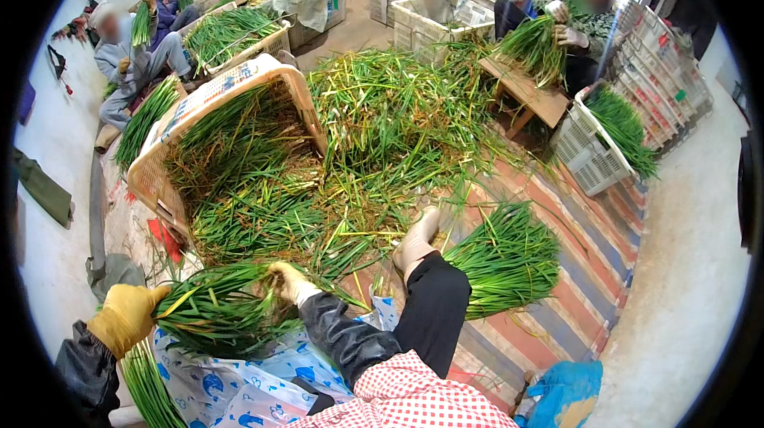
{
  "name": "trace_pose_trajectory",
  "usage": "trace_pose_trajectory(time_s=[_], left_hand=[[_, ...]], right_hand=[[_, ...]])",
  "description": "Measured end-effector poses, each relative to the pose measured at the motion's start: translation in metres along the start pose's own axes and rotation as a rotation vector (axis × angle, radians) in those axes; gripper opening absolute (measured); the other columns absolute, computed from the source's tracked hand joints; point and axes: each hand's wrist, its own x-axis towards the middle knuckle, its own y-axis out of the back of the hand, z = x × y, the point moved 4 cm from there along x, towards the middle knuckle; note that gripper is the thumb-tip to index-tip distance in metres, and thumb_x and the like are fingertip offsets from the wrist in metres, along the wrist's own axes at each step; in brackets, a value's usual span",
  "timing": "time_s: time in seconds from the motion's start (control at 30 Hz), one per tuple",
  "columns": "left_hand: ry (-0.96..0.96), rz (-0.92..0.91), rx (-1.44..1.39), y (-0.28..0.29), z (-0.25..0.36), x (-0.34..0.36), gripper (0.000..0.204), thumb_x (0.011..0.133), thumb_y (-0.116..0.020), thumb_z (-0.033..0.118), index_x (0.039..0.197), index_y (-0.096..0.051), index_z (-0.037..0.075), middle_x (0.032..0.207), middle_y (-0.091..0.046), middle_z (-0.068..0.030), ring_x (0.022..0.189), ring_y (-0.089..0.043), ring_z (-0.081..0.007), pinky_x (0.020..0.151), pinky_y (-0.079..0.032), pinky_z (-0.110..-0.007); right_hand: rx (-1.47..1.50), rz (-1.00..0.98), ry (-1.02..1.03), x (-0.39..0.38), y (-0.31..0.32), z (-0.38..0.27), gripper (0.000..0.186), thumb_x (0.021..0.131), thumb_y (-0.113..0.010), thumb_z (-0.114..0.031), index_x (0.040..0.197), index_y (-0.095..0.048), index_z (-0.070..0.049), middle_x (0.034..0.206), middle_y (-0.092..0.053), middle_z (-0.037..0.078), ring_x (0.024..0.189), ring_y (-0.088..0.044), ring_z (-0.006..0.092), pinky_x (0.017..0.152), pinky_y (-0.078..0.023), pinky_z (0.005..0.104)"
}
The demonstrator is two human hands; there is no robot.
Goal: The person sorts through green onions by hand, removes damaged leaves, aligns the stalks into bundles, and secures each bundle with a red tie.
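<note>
Just below the tipped basket and its spilled heap of loose chives, the person gathers a bunch of green chives over their lap. Left hand, in a yellow glove, has its grip clamped on the bunch's near end; right hand, in a pale glove, has its fingers buried in the leaves on the side nearer the heap, closed on some stalks. Judging from this, the bunch is being evened and cleaned. Next comes picking out yellowed blades while the left keeps the stalks tight. Right of the basket, beyond the person's outstretched leg, lies a finished pile on the striped mat.
</note>
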Motion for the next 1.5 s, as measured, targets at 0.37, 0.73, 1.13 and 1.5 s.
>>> trace_pose_trajectory(time_s=[0.37,0.73,1.13,1.5], left_hand=[[0.149,0.055,-0.736,-0.006,-0.033,-0.085,0.052,0.078,-0.072,0.017,0.125,-0.054,0.006,0.102,-0.065,-0.0179,0.09,-0.065,-0.0181,0.081,-0.049,-0.028],[0.665,0.28,-1.08,-0.213,0.004,-0.178,0.07,0.075,-0.051,-0.019,0.137,-0.043,0.012,0.128,-0.056,-0.0114,0.115,-0.052,-0.0163,0.096,-0.041,-0.024],[0.737,0.267,-1.241,-0.287,0.021,-0.218,0.073,0.077,-0.06,-0.009,0.143,-0.034,0.01,0.135,-0.05,-0.013,0.119,-0.05,-0.0182,0.099,-0.037,-0.027],[0.672,0.327,-1.071,-0.286,0.029,-0.18,0.077,0.076,-0.06,-0.01,0.143,-0.031,0.014,0.129,-0.053,-0.0167,0.115,-0.055,-0.0298,0.093,-0.044,-0.032]], right_hand=[[-2.188,0.493,1.006,0.016,0.043,-0.007,0.018,0.075,-0.054,-0.016,0.059,-0.059,-0.01,0.06,-0.057,0.012,0.058,-0.058,0.0231,0.05,-0.045,0.0367],[-0.513,-0.253,-0.481,-0.023,0.042,0.0,0.095,0.084,-0.033,-0.074,0.145,-0.017,-0.003,0.141,-0.031,0.029,0.123,-0.045,0.0372,0.093,-0.045,0.0377],[-0.163,-0.128,-0.278,0.012,-0.136,0.058,0.035,0.083,-0.06,-0.036,0.09,-0.064,-0.002,0.09,-0.066,0.015,0.074,-0.057,0.0284,0.077,-0.047,0.0373],[-0.372,0.255,0.156,0.03,-0.092,-0.04,0.053,0.095,-0.041,-0.048,0.118,-0.054,-0.002,0.132,-0.045,0.024,0.122,-0.043,0.0346,0.102,-0.034,0.048]])
